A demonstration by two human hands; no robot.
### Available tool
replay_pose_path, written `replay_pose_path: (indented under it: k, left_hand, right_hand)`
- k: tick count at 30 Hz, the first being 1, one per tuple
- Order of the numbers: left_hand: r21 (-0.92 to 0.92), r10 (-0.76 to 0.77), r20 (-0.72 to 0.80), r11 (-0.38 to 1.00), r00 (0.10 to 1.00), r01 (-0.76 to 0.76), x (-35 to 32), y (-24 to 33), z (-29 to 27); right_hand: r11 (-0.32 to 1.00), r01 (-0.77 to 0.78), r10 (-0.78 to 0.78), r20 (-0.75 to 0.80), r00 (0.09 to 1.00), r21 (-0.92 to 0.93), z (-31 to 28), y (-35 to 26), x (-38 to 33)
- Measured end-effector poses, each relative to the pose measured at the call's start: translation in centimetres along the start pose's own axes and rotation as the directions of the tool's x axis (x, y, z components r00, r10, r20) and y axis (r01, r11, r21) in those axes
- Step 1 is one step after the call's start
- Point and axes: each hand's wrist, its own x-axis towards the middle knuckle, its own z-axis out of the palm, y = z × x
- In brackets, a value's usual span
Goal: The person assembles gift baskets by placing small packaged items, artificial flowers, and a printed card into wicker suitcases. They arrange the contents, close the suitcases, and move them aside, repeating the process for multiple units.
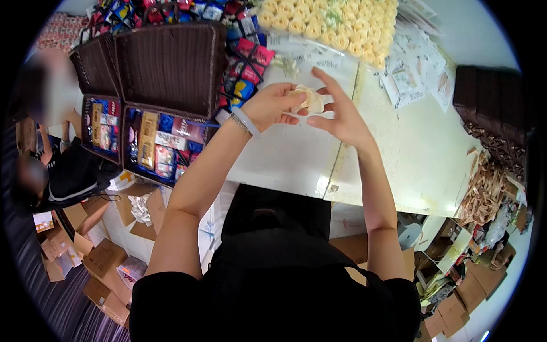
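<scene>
A cream artificial rose point(311, 100) is up over the white table, its petals partly covered by fingers. My left hand point(269, 107), with a pale band at the wrist, pinches the rose from its left side. On the other side, my right hand point(345, 117) has its fingers spread around the petals, index finger stretched upward. Whether its fingertips touch the rose, I cannot tell. Just beyond my hands lies a small sprig of pale flowers point(286, 65). A dense block of similar cream roses point(336, 25) stands at the far edge.
Left of my arms, dark wicker hampers point(171, 68) stand open with packaged goods inside. Colourful packets point(248, 60) pile behind them. Printed plastic sleeves point(407, 77) lie at the far right of the table point(399, 159). Cardboard boxes point(111, 265) cover the floor; a person point(57, 119) is at far left.
</scene>
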Motion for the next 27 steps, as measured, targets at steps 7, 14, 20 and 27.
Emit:
replay_pose_path:
  k: [7, 14, 20, 27]
  left_hand:
    - [-0.198, 0.033, -0.030, 0.980, 0.999, -0.038, 0.4, -8.9, -1.0]
    - [0.326, 0.359, -0.303, 0.909, 0.883, -0.258, 0.4, -12.8, -0.8]
    - [0.796, 0.631, -0.310, 0.581, 0.711, -0.168, 0.3, -15.3, -1.2]
    - [0.670, 0.721, -0.224, 0.603, 0.656, -0.434, -2.8, -19.3, -1.0]
  right_hand:
    - [0.995, 0.016, 0.002, 0.188, 0.982, -0.095, 3.0, 6.2, -1.4]
    - [0.889, 0.327, -0.270, 0.211, 0.940, -0.319, 5.7, 9.9, -2.4]
    - [0.728, 0.420, -0.363, 0.214, 0.907, -0.542, 8.6, 10.5, -4.7]
    - [0.424, 0.402, -0.453, 0.194, 0.870, -0.811, 13.5, 10.9, -7.8]
